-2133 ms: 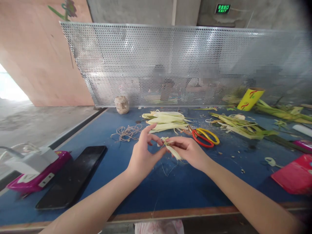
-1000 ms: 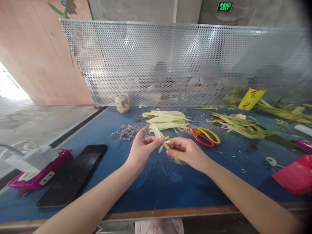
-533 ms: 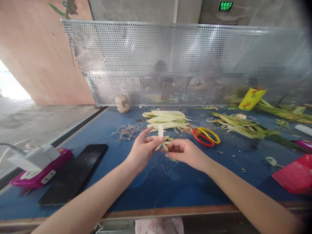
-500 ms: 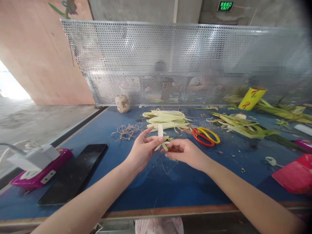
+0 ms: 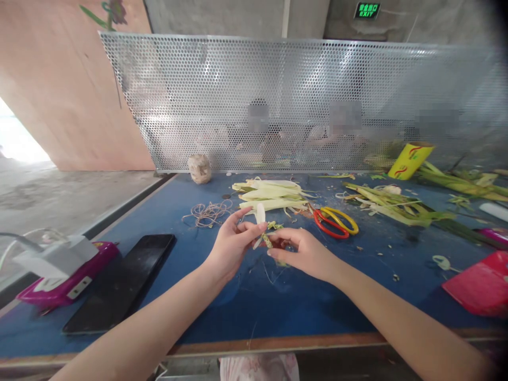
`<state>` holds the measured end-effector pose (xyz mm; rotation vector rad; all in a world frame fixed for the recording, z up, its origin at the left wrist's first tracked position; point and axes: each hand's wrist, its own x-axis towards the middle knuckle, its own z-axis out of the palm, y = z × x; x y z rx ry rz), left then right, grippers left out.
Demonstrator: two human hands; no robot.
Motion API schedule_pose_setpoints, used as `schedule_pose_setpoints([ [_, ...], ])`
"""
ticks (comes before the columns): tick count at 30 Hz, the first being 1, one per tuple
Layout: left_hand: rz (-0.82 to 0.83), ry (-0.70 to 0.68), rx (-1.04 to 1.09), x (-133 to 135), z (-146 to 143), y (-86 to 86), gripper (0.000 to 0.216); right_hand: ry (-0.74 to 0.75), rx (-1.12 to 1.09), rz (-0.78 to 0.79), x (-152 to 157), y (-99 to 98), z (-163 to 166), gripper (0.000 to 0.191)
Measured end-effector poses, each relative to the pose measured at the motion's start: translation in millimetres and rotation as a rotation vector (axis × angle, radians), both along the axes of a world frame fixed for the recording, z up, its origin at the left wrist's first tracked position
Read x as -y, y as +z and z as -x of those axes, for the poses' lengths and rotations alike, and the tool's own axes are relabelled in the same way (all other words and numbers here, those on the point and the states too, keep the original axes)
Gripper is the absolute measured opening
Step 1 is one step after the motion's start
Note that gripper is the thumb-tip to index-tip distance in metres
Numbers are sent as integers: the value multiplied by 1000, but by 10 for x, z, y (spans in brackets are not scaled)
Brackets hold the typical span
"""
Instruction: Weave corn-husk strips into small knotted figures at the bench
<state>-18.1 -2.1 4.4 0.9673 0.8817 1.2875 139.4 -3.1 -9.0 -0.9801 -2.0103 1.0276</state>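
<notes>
My left hand [image 5: 231, 245] and my right hand [image 5: 304, 251] meet over the blue table [image 5: 254, 301], both pinching a small woven piece of pale leaf strips [image 5: 265, 233]. One pale strip end sticks up above my left thumb. A thin fibre hangs under the piece toward the table. Just behind my hands lies a pile of pale leaf strips [image 5: 272, 194], and red and yellow scissors [image 5: 334, 221] lie to the right of it.
A coil of twine [image 5: 206, 213] and a twine ball [image 5: 199, 168] lie at the back left. A black phone [image 5: 121, 280] and a pink device [image 5: 63, 272] are on the left. Green leaves [image 5: 397, 206], a yellow roll [image 5: 408, 160], a red object [image 5: 480, 288] on the right. Perforated metal screen [image 5: 278, 100] behind.
The pale strip that lay under my right hand now stands up beside my left thumb. My hands have closed in slightly on the woven piece.
</notes>
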Motion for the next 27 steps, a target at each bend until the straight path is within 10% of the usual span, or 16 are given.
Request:
schedule_pose_setpoints([
  [27, -74, 85, -47, -76, 7, -84, 59, 90, -273, 345, -115, -54, -16, 19],
])
